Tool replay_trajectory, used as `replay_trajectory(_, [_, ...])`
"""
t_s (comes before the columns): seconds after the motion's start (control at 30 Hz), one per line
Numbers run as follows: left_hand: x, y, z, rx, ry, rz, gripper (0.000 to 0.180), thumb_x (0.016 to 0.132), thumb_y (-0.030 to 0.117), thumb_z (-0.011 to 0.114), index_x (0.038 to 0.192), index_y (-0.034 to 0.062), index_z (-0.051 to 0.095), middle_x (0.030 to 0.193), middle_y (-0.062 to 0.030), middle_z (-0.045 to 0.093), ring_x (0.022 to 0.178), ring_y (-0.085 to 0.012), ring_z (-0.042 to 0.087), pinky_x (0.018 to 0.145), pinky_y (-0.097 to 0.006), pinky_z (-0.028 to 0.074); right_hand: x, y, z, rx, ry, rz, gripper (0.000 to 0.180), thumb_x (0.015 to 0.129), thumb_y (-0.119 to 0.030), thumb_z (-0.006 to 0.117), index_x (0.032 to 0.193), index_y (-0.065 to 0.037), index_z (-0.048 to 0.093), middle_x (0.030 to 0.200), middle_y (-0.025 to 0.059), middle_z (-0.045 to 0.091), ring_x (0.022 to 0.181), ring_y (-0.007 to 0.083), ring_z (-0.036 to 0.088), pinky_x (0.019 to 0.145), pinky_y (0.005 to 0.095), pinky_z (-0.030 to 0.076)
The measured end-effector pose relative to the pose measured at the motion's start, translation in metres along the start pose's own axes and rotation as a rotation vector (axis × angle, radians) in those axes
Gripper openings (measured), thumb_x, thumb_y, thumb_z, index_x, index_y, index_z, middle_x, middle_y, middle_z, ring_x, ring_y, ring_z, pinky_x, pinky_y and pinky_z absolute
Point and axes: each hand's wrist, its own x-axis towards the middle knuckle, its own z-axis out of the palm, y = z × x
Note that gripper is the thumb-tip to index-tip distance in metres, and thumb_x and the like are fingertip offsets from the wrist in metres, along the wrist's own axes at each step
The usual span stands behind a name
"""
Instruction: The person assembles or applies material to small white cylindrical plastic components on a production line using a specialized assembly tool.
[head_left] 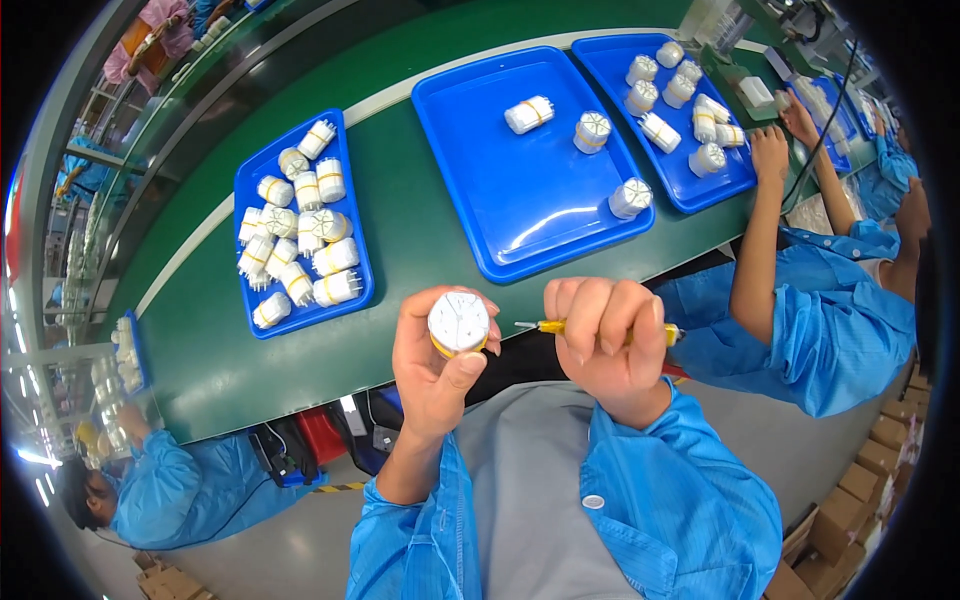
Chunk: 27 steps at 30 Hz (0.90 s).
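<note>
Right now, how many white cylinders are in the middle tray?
3: in that tray, one cylinder lies toward the far side, another by the right edge, a third in the near right corner. None looks hidden.

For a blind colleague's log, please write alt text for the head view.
The left hand holds a white cylinder; the right hand grips a yellow tool, tip toward the cylinder. Beyond, blue trays of similar cylinders lie on a green bench.

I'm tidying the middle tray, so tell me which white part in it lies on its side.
The part farthest left in the middle blue tray; the other two stand upright.
</note>
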Motion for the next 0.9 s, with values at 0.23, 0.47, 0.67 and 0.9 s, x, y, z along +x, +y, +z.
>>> replay_trajectory(0.23, [-0.001,-0.002,-0.003,0.193,-0.044,0.122,0.052,0.079,0.006,0.072,0.124,-0.0013,0.046,0.116,-0.0177,0.055,0.105,-0.0223,0.056,0.089,-0.034,0.047,0.017,-0.017,0.016,-0.199,-0.267,0.014,0.05,0.105,-0.043,0.03,0.067,-0.012,0.041,0.06,0.0018,0.057,0.046,0.0147,0.035,0.049,0.0318,0.032])
replay_trajectory(0.47, [0.002,0.001,-0.003,0.326,-0.075,0.189,0.053,0.075,-0.001,0.07,0.123,-0.001,0.047,0.116,-0.0178,0.054,0.106,-0.0238,0.055,0.09,-0.034,0.046,0.018,-0.012,0.015,-0.278,-0.296,-0.004,0.05,0.106,-0.04,0.028,0.068,-0.011,0.043,0.059,0.0015,0.056,0.045,0.0129,0.035,0.047,0.031,0.032])
replay_trajectory(0.67, [0.003,-0.002,-0.005,0.402,-0.079,0.173,0.053,0.076,-0.005,0.068,0.124,0.0,0.046,0.117,-0.0162,0.051,0.104,-0.0225,0.054,0.089,-0.033,0.046,0.021,-0.013,0.02,-0.357,-0.267,0.069,0.048,0.105,-0.037,0.031,0.067,-0.01,0.042,0.057,0.0022,0.054,0.044,0.0122,0.035,0.044,0.03,0.03])
replay_trajectory(0.9, [0.004,-0.011,-0.015,0.45,-0.07,0.163,0.051,0.08,0.001,0.07,0.125,-0.0002,0.046,0.119,-0.0155,0.05,0.106,-0.0212,0.054,0.09,-0.031,0.046,0.026,-0.004,0.012,-0.355,-0.23,0.207,0.045,0.104,-0.027,0.035,0.066,-0.007,0.045,0.058,0.0052,0.053,0.047,0.0116,0.037,0.046,0.0282,0.031])
